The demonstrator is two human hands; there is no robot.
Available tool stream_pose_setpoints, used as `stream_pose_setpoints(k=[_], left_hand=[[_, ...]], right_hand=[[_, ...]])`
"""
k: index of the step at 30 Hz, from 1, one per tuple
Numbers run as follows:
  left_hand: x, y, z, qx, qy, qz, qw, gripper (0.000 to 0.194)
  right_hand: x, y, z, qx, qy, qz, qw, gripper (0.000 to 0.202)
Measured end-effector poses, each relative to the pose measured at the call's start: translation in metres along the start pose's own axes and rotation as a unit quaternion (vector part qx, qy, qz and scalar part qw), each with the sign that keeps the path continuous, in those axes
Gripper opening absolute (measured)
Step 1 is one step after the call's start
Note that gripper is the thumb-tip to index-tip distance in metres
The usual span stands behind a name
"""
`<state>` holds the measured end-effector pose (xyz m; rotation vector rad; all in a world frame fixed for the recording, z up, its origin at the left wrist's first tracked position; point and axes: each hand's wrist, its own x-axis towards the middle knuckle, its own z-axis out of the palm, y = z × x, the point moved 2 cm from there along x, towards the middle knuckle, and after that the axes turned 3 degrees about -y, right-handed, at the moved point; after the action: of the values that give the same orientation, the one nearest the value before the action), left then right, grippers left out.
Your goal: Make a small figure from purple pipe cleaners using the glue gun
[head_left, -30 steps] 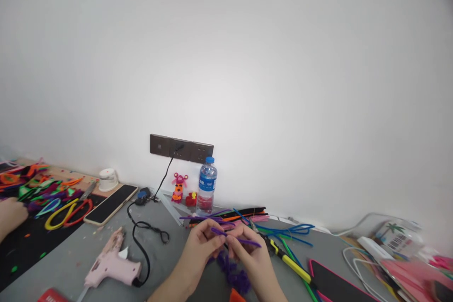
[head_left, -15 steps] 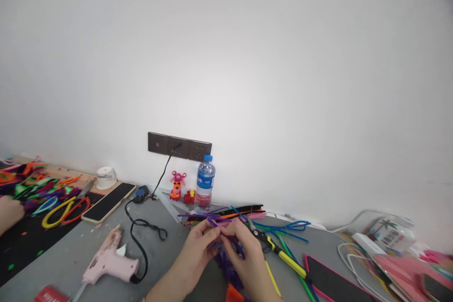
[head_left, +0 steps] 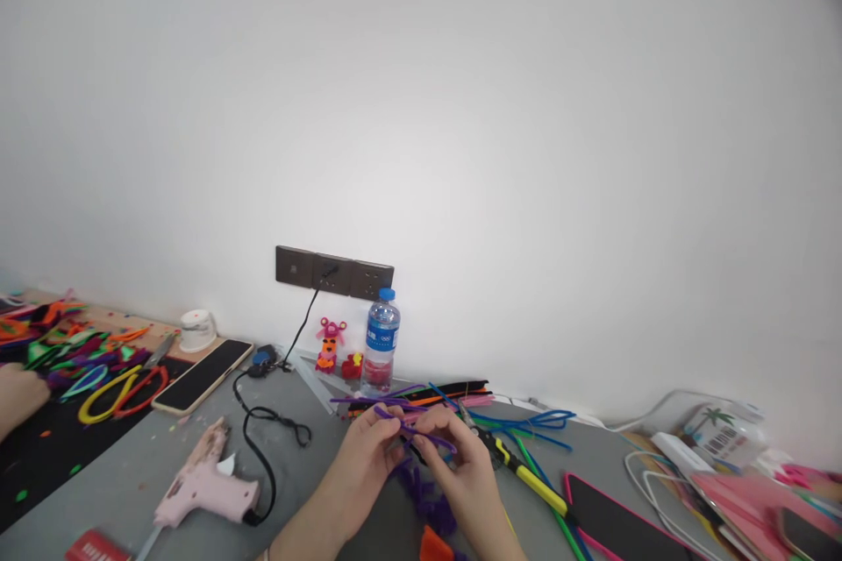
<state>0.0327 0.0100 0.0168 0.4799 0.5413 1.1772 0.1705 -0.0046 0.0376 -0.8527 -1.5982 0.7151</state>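
Between my two hands runs a purple pipe cleaner (head_left: 427, 436). My left hand (head_left: 368, 460) pinches it near one end, with a short tip standing out past the fingers. The fingers of my right hand (head_left: 457, 456) are closed on the other part, which bends across the palm. Below them on the table lie curled purple pieces (head_left: 431, 508) and an orange piece (head_left: 435, 545). Just behind the hands is a pile of black, orange, pink and purple pipe cleaners (head_left: 460, 392). Yellow-handled pliers (head_left: 526, 473) rest to the right of my right hand.
A pink glue gun (head_left: 207, 491) lies left, its black cord nearby. A water bottle (head_left: 380, 346) and a small pink-orange figure (head_left: 329, 346) stand by the wall. Phones (head_left: 203, 375), scissors (head_left: 124, 394) and another person's hand (head_left: 19, 399) are at left; a pink-edged phone (head_left: 624, 521) lies right.
My hands have moved slightly apart, and more of the purple pipe cleaner shows between them. My right hand has turned a little, showing the bent strand.
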Motion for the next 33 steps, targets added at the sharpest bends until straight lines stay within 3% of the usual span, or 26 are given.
stream_pose_setpoints(k=[6, 11, 23, 28, 33], left_hand=[[-0.003, 0.000, 0.006, -0.005, -0.008, -0.014, 1.000, 0.031], [0.000, -0.001, 0.003, 0.016, -0.029, 0.016, 0.999, 0.033], [-0.001, 0.002, 0.007, 0.194, -0.102, 0.041, 0.975, 0.034], [-0.001, -0.003, 0.002, 0.269, -0.127, -0.007, 0.955, 0.037], [-0.008, -0.003, 0.007, 0.318, -0.141, -0.059, 0.936, 0.035]], right_hand=[[-0.001, 0.005, 0.001, 0.070, 0.003, 0.025, 0.997, 0.005], [-0.001, 0.005, -0.001, 0.076, -0.012, 0.030, 0.997, 0.007], [0.008, -0.002, -0.017, 0.076, -0.085, 0.007, 0.994, 0.014], [0.008, -0.007, -0.021, 0.088, -0.147, 0.076, 0.982, 0.023], [0.003, -0.014, -0.021, 0.148, -0.213, 0.157, 0.953, 0.025]])
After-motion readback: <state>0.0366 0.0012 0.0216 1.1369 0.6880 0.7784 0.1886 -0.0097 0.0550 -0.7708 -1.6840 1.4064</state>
